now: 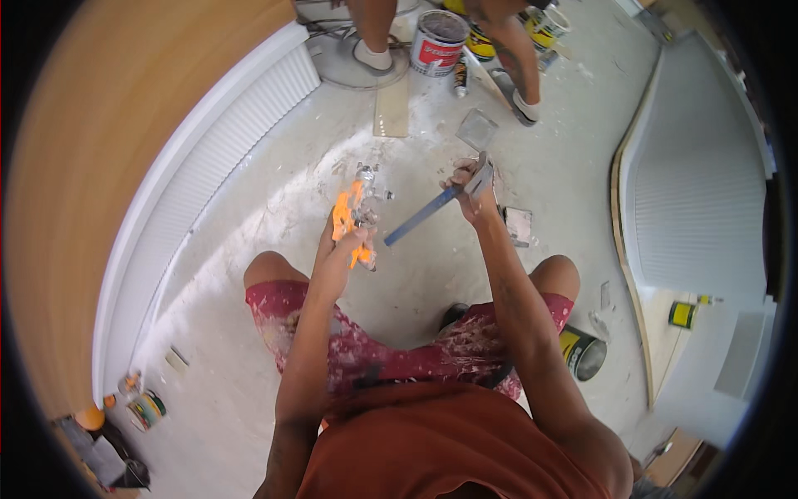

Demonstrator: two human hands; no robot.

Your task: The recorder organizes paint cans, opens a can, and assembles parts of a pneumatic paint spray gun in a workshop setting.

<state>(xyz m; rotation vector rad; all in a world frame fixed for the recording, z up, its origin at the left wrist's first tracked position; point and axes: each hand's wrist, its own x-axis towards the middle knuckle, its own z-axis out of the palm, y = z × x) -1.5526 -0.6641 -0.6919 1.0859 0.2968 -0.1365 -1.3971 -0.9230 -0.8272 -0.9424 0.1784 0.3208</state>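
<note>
My left hand (pixel 342 251) is closed around the lower part of an orange-and-silver spray gun (pixel 345 212), whose metal end points away from me. White smears cover parts of it. On the right, my right hand (pixel 470 187) grips a tool with a long blue handle (pixel 424 214) close to its grey metal head; the exact kind of tool I cannot make out. The blue handle slants down toward the spray gun, with a gap between them. Both hands are held above the floor, in front of my knees.
Ahead stand a large grey-and-red bucket (pixel 439 46), a dark tube (pixel 460 75) and another person's legs (pixel 374 29). Flat square plates (pixel 476 129) lie on the dusty floor. A dark tin (pixel 582 353) is by my right knee. A ribbed white panel (pixel 208 166) curves along the left.
</note>
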